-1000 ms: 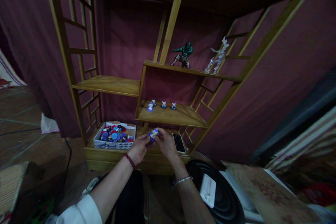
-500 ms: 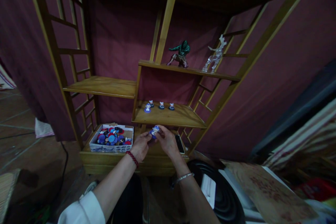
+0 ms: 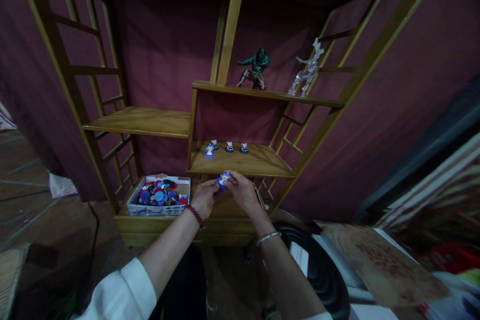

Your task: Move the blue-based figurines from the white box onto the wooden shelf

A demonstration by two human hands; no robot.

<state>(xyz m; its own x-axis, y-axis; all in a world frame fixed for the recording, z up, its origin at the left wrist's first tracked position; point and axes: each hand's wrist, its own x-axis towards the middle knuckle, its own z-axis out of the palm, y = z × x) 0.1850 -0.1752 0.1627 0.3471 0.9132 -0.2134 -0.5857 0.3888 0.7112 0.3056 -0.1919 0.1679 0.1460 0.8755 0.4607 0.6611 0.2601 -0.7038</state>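
- Standing at the left on the floor, beside the shelf unit (image 3: 165, 232), we note a pale cloth (image 3: 62, 185).
- Next to the right, on the left end of the unit's base, we record an open box (image 3: 157, 209) with a pile of small figurines in it; discs of blue, purple and red show among them.
- Right of the box we find the left hand (image 3: 203, 201), a dark red bead bracelet (image 3: 195, 215) at its wrist. Its thumb and fingers pinch the purple base of the held figurine (image 3: 224, 178).
- We locate that figurine in the air between the two hands, on the near side of the small shelf (image 3: 240, 163), tilted with its head to the right.
- The right hand (image 3: 243, 192) pinches the figurine from the right, around its head and side; its far fingertips we cannot make out. A silver bangle (image 3: 268, 238) circles the wrist.
- Beyond the hands, on the small shelf, we count a purple-based figurine (image 3: 209, 152) at the left and three dark-based ones (image 3: 229, 147), one just behind it and two in line to the right.
- On the shelf above we see a crouching green figure (image 3: 258, 66) and, farther right, a clear deer (image 3: 306, 70).
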